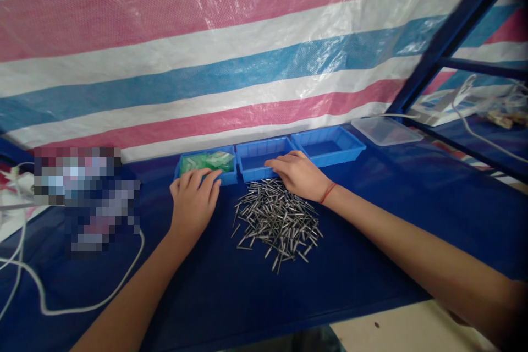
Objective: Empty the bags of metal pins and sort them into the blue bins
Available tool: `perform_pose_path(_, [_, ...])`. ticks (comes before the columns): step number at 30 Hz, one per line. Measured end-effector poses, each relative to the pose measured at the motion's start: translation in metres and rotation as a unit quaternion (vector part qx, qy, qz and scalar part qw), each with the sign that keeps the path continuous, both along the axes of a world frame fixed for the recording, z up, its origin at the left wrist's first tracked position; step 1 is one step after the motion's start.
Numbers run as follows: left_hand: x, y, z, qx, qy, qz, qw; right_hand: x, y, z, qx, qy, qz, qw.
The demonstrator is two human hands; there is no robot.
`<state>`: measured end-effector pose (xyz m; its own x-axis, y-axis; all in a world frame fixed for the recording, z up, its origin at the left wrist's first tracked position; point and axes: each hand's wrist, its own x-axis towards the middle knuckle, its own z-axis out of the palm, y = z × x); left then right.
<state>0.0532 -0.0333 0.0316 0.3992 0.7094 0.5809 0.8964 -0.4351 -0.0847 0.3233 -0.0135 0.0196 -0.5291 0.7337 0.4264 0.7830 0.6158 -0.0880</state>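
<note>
My left hand [193, 201] rests at the front edge of the left blue bin [229, 179], fingers spread and nothing visible in them. Small green-and-clear plastic packets [208, 161] fill that bin. By the front rim of the middle blue bin [264, 147], my right hand [300, 175] has its fingers bent together; its fingertips partly hide each other, so what they grip is unclear. Just below it, a loose heap of metal pop rivets [282, 223] is spread on the blue tabletop [206, 297]. The heap's far edge runs under the right hand.
A third blue bin [330, 146] adjoins the middle one on the right. Beyond it lies a clear plastic lid [386, 131]. White cables [82, 311] curl at left near blurred-out items [105, 214]. A striped sheet [231, 66] hangs behind; blue frame posts [454, 33] stand at right.
</note>
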Motion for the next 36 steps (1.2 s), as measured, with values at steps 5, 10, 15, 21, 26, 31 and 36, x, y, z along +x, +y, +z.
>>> perform_pose_path(5, [-0.004, 0.009, 0.0, -0.009, 0.005, 0.004, 1.0, 0.001, -0.001, 0.001, -0.007, 0.011, 0.004, 1.0])
perform_pose_path(10, [-0.006, 0.008, -0.001, -0.009, 0.006, 0.004, 1.0, 0.002, -0.002, 0.008, -0.017, 0.032, 0.031, 0.999])
perform_pose_path(15, [-0.006, 0.008, -0.001, -0.007, 0.006, 0.0, 1.0, 0.031, -0.005, 0.023, 0.035, 0.101, -0.024, 0.994])
perform_pose_path(21, [-0.005, 0.008, -0.003, -0.001, 0.008, -0.013, 1.0, 0.065, -0.005, 0.018, -0.058, 0.088, -0.161, 0.981])
perform_pose_path(26, [-0.005, 0.008, -0.003, 0.006, 0.006, -0.016, 1.0, 0.061, -0.007, 0.013, -0.068, 0.083, -0.154, 0.982])
perform_pose_path(31, [-0.006, 0.008, -0.003, 0.004, 0.004, -0.019, 1.0, 0.059, -0.005, 0.012, -0.056, -0.021, -0.084, 0.995])
perform_pose_path(36, [-0.005, 0.007, -0.002, -0.007, 0.006, -0.013, 1.0, 0.059, -0.004, 0.011, -0.047, -0.046, -0.078, 0.995])
